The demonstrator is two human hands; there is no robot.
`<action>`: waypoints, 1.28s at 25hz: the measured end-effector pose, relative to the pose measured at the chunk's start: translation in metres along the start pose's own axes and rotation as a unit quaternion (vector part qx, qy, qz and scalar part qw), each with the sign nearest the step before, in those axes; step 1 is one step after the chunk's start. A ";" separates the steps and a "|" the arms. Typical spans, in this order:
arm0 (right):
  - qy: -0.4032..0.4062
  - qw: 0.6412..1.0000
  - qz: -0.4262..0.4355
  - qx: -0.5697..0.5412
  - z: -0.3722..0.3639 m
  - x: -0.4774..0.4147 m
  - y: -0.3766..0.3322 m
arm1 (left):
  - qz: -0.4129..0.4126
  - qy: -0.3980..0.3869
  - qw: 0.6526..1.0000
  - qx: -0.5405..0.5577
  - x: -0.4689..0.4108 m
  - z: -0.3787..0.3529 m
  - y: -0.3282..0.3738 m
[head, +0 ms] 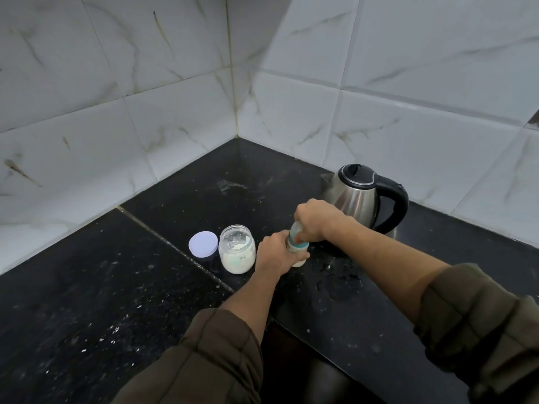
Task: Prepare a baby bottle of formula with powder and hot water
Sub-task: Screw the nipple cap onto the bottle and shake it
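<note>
baby bottle [300,258] upright mid-counter, just right of open powder jar [236,252]; kettle [357,196] far right | left hand [275,250] grips body, steadying; right hand [315,220] clamps the top, likely screwing it on | jar lid [203,243] parked left

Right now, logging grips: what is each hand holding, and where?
The baby bottle: left hand grips its body, right hand grips its top.

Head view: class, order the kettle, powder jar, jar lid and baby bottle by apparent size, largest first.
1. kettle
2. powder jar
3. jar lid
baby bottle: unranked, mostly hidden by the left hand and right hand.
</note>
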State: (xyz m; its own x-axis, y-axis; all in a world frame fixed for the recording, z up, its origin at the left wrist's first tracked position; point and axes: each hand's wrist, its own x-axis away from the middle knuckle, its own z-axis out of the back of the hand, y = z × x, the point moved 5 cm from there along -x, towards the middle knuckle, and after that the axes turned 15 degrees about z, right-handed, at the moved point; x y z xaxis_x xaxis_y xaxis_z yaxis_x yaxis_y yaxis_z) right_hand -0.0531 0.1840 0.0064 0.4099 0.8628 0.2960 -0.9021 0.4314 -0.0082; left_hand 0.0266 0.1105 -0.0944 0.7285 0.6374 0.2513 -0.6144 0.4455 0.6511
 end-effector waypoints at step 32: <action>-0.037 0.999 -0.003 -0.026 0.007 -0.007 0.000 | 0.001 0.015 1.000 0.011 -0.003 -0.003 0.000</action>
State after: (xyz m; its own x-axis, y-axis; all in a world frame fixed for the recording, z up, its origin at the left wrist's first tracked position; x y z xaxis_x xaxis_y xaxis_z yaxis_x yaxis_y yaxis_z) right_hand -0.0569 0.1764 0.0115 0.4020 0.8396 0.3654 -0.8909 0.4508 -0.0558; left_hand 0.0239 0.1109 -0.0974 0.7176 0.6571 0.2307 -0.6088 0.4311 0.6660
